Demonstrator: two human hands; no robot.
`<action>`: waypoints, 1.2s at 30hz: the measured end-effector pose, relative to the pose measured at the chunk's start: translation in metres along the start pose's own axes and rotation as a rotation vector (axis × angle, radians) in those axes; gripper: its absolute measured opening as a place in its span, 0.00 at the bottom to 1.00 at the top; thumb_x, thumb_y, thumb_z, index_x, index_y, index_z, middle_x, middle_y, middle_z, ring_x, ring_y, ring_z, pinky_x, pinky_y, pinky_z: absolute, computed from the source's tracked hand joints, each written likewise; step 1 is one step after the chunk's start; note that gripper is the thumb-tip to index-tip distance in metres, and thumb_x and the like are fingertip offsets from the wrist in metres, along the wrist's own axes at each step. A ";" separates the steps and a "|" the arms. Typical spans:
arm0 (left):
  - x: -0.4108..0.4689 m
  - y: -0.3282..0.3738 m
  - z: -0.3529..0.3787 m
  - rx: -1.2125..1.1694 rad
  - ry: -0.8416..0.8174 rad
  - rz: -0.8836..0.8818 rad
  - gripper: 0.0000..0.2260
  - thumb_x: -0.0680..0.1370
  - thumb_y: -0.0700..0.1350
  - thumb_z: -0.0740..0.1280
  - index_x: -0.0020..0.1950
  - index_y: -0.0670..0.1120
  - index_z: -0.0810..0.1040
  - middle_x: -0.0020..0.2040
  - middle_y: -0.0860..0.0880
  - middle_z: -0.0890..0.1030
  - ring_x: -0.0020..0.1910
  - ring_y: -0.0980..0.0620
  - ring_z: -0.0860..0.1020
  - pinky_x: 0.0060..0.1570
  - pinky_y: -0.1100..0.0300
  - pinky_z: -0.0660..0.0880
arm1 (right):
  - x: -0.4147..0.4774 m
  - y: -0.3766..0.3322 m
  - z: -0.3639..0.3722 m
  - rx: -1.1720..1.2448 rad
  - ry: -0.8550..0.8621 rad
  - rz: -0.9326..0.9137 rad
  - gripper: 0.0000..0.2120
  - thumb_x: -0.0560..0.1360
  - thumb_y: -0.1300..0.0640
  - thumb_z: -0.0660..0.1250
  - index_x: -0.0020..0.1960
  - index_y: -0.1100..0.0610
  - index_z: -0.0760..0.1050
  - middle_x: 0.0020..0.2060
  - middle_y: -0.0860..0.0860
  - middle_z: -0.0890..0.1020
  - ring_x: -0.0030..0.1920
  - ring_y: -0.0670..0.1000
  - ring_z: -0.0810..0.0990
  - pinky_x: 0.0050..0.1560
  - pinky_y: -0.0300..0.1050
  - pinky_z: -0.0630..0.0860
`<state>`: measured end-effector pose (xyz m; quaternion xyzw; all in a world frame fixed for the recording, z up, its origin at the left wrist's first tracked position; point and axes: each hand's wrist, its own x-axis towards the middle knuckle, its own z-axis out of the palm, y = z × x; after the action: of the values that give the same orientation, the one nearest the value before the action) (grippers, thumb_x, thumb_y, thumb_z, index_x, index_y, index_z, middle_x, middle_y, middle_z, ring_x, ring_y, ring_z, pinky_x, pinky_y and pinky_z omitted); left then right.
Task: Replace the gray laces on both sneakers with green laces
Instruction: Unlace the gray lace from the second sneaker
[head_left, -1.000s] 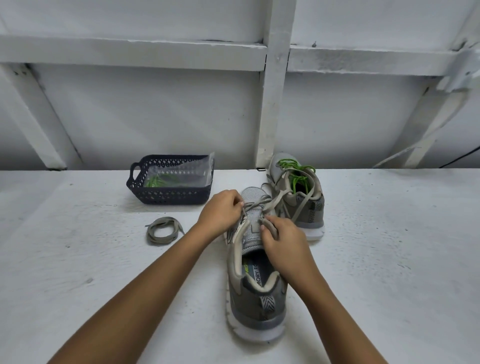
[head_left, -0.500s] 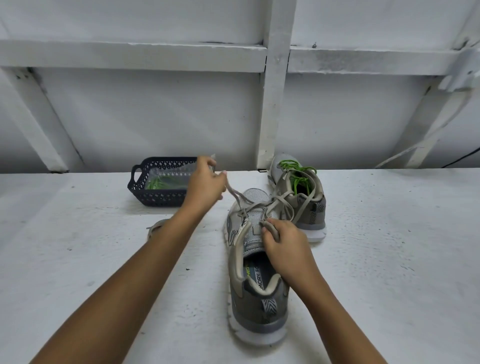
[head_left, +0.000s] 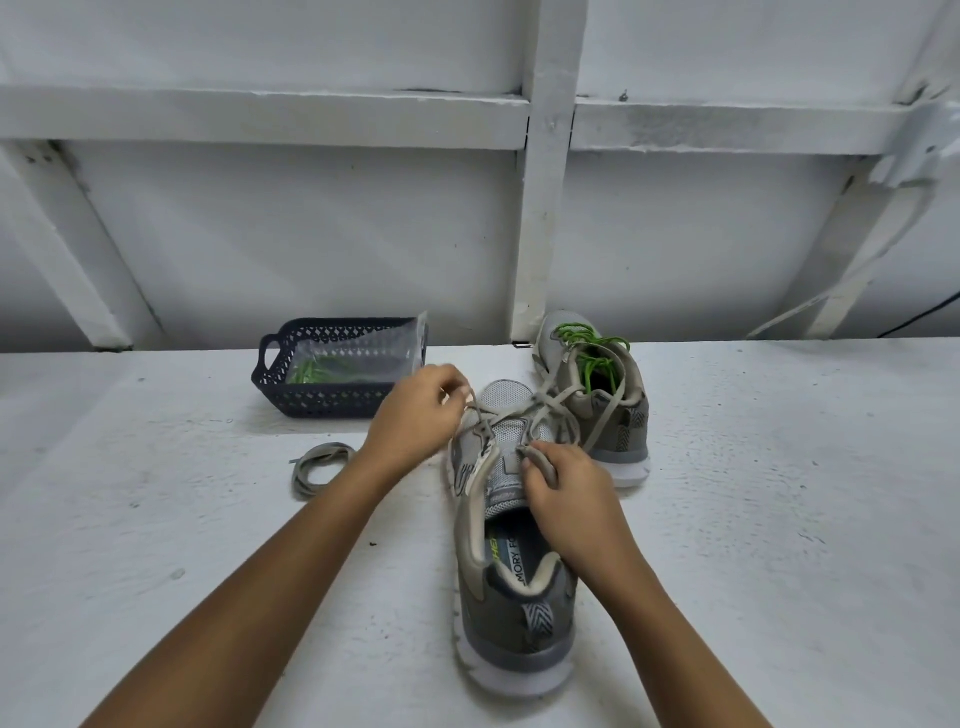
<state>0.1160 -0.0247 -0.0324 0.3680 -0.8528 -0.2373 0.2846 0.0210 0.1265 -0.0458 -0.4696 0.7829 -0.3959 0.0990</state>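
Observation:
A gray sneaker (head_left: 511, 597) lies in front of me, heel toward me, with its gray lace (head_left: 524, 410) partly loosened across the toe end. My left hand (head_left: 415, 413) pinches one strand of that lace at the shoe's left side. My right hand (head_left: 563, 483) grips the sneaker's right eyelet edge beside the tongue. Behind it to the right stands the second gray sneaker (head_left: 605, 400), laced in green. A loose gray lace (head_left: 317, 467) lies coiled on the white table (head_left: 779, 493) at the left.
A dark plastic basket (head_left: 332, 400) sits at the back left, holding a clear bag with green laces (head_left: 322, 370) inside. A white wall with beams rises right behind the table's far edge.
My left hand pulled the gray lace strand up and away to the left, then came back down close to the sneaker's toe. My right hand has stayed on the shoe.

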 end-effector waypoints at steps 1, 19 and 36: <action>0.002 0.003 -0.003 -0.145 0.105 -0.067 0.06 0.79 0.43 0.62 0.49 0.44 0.78 0.43 0.50 0.77 0.43 0.52 0.74 0.42 0.59 0.69 | 0.000 0.000 0.000 0.003 0.001 0.001 0.15 0.79 0.58 0.60 0.63 0.60 0.75 0.60 0.55 0.77 0.60 0.52 0.73 0.56 0.35 0.64; -0.004 -0.001 0.008 0.137 0.006 0.022 0.07 0.80 0.45 0.60 0.50 0.45 0.76 0.48 0.51 0.75 0.50 0.49 0.75 0.54 0.51 0.70 | -0.001 0.001 0.001 0.006 0.009 0.004 0.15 0.79 0.57 0.60 0.64 0.58 0.75 0.60 0.54 0.77 0.60 0.51 0.73 0.56 0.35 0.64; -0.009 0.003 0.016 0.524 -0.152 0.078 0.12 0.81 0.49 0.57 0.58 0.48 0.76 0.58 0.50 0.76 0.60 0.49 0.72 0.59 0.51 0.64 | -0.001 -0.001 0.000 -0.011 0.005 0.007 0.15 0.79 0.57 0.60 0.63 0.59 0.75 0.60 0.54 0.77 0.61 0.51 0.73 0.55 0.35 0.64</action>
<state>0.1093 -0.0135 -0.0448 0.3770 -0.9176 -0.0245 0.1241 0.0220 0.1271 -0.0450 -0.4663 0.7871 -0.3922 0.0958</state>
